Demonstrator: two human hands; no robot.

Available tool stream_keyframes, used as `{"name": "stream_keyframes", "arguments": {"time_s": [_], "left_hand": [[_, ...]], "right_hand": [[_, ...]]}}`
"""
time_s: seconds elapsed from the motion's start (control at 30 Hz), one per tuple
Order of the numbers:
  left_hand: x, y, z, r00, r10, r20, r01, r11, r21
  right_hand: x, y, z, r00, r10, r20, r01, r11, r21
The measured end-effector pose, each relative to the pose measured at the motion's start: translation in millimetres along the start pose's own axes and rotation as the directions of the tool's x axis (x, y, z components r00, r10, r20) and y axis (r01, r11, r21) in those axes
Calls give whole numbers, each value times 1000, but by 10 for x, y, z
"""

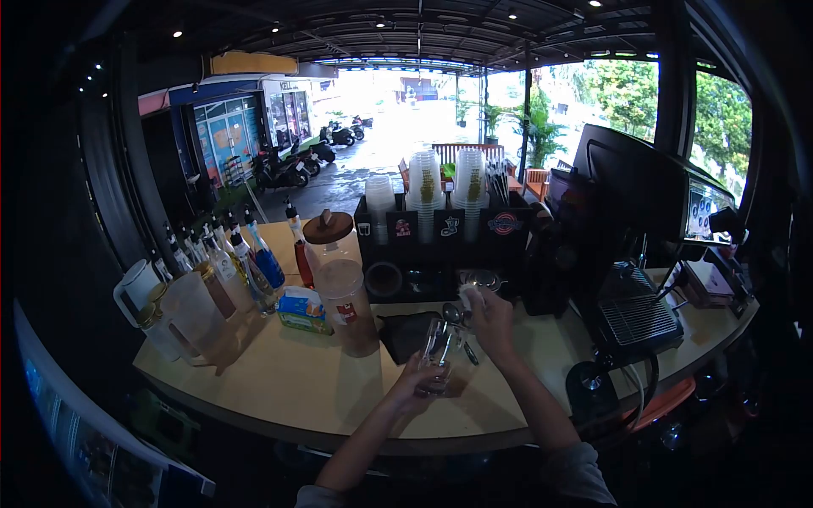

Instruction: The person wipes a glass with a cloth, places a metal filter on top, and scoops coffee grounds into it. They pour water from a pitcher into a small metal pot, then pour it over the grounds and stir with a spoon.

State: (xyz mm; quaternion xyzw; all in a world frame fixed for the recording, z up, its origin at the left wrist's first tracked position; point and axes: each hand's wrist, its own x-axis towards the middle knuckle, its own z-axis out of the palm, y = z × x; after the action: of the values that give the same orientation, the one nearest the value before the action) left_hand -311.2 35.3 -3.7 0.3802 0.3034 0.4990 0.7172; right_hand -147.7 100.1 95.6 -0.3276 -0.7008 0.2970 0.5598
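Here's the glass point(437, 343), near upright, long axis roughly twelve to six, my left hand point(417, 378) wrapped round its lower part; up at two o'clock, my right hand point(491, 319) pinches what looks like white tissue point(467, 294).

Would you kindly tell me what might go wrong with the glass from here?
The drinking glass might slip, since only the left hand holds it. It might also knock the shiny metal utensil seen near its rim and chip. The canister with the red label stands to its left, so a careless swing could perhaps bump it.
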Motion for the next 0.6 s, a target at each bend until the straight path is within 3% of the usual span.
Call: {"name": "stream_keyframes", "arguments": {"time_s": [0.03, 0.07, 0.1, 0.17, 0.23, 0.33, 0.4, 0.43, 0.5, 0.53, 0.57, 0.6], "left_hand": [[-17, 1, 71, 997, -9, -77, 13, 998, 58], [-32, -11, 121, 988, -16, -152, 34, 993, 115], [-24, -42, 87, 988, -21, -151, 39, 993, 113], [11, -92, -36, 998, -39, 40, 46, 981, -188], [-52, -128, -39, 997, -46, 67, 59, 976, -207], [-92, -150, -34, 977, -42, 208, 110, 938, -328], [-112, -133, -33, 978, -52, 204, 121, 931, -344], [-115, -124, -6, 977, -50, 206, 121, 931, -346], [-121, -91, 60, 989, -31, 145, 70, 960, -272], [-92, -77, 70, 988, -31, 149, 71, 961, -268], [-65, -76, 78, 973, -75, 216, 144, 934, -327], [-57, -82, 85, 952, -114, 283, 221, 898, -380]], "right_hand": [[-10, -35, 2, 978, -206, -39, 196, 965, -176], [-48, 302, 112, 918, -370, 140, 394, 884, -250], [-130, 229, 115, 920, -366, 139, 390, 885, -253], [-244, -6, 79, 762, -454, 461, 641, 629, -440], [-317, 36, -2, 748, -425, 510, 640, 664, -386], [-388, 90, -150, 683, -560, 469, 714, 647, -267], [-415, 193, -213, 775, -569, 275, 629, 740, -240], [-396, 215, -219, 774, -569, 277, 630, 738, -242], [-339, 209, -212, 971, -236, -28, 230, 963, -143], [-300, 174, -214, 990, -123, 67, 132, 978, -158], [-252, 124, -235, 990, -124, 64, 133, 978, -160], [-204, 16, -262, 960, 54, 276, -17, 991, -133]]}}
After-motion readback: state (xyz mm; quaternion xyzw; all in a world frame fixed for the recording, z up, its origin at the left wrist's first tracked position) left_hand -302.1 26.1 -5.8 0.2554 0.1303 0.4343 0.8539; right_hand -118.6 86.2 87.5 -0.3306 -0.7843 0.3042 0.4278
